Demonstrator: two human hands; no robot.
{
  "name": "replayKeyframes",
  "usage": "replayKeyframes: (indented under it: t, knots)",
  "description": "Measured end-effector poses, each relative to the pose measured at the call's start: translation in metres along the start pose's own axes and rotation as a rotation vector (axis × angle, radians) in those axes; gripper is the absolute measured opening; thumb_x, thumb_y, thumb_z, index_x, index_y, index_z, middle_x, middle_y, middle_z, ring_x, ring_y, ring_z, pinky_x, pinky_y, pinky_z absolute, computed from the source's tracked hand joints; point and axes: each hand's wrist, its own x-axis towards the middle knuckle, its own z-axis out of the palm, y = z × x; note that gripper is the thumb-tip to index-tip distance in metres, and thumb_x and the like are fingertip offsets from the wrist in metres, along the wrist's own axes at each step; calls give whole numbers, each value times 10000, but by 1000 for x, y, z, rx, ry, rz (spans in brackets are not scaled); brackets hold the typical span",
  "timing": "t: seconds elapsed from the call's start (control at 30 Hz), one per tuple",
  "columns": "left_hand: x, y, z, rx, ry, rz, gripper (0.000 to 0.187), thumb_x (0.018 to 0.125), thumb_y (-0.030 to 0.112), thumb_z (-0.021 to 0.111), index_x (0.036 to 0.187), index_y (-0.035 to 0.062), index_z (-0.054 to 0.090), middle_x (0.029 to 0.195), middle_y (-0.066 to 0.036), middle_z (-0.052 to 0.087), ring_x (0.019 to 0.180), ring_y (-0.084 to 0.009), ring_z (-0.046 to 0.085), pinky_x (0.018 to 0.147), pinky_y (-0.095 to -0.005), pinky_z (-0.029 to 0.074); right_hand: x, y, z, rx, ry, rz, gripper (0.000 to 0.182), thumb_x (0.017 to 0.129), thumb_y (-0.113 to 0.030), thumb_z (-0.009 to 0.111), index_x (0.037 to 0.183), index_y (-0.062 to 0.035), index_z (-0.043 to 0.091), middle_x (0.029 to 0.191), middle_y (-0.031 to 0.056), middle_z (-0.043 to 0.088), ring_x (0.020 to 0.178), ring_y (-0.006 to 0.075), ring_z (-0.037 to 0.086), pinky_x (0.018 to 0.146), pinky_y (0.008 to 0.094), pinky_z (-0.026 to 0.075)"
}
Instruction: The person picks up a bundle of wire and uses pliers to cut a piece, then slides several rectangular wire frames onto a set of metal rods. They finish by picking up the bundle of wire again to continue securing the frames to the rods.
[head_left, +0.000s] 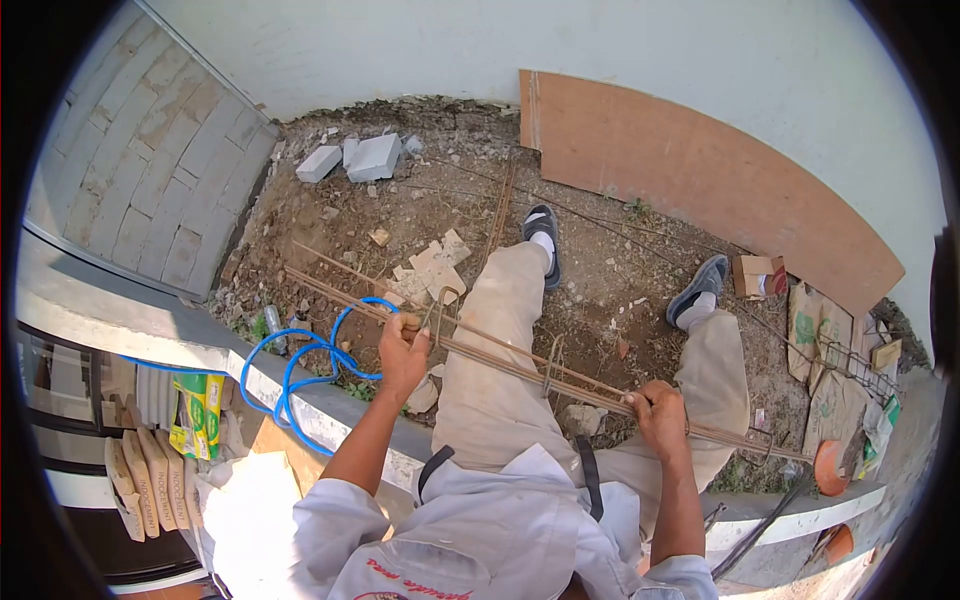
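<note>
A long bundle of thin, rusty steel rods (490,358) lies across my thighs, with square bent-wire stirrups around it. My left hand (403,352) is closed on the rods, right beside one stirrup (441,300); its fingertips partly hide the contact there. Between my hands another stirrup (552,364) stands up from the bundle. My right hand (659,412) grips the rods farther to the right, thumb on top. Near the right end, a further stirrup (762,440) hangs on the rods.
A blue hose (290,378) coils beside my left arm. White blocks (374,158) and broken tile pieces (432,268) lie on the dirt. A brown board (680,170) leans on the wall. Cement bags (150,480) stand at lower left; paper sacks (830,370) lie at right.
</note>
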Motion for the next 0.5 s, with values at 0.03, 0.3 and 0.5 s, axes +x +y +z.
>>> replayKeyframes:
  t: [0.03, 0.3, 0.5]
  knots:
    - [-1, 5, 1, -29, 9, -21, 274, 823, 26, 780, 1053, -19, 638, 943, -101, 637, 752, -188, 634, 722, -338, 537, 1, 1, -1, -6, -21, 27, 177, 878, -117, 769, 802, 22, 689, 802, 186, 642, 814, 397, 623, 763, 485, 483]
    - [7, 23, 1, 234, -51, 8, 352, 807, 181, 835, 1047, -27, 683, 950, -179, 731, 831, -295, 708, 780, -413, 558, 3, 8, 6, -24, 35, 5, 199, 887, -130, 766, 782, 12, 675, 804, 188, 647, 811, 408, 624, 756, 492, 486]
    - [15, 53, -8, 421, -182, 6, 399, 801, 237, 827, 1069, -25, 690, 952, -223, 746, 889, -383, 725, 814, -463, 555, 6, 8, 6, -62, 88, -20, 181, 882, -127, 772, 790, 0, 681, 820, 186, 662, 820, 412, 637, 763, 494, 495]
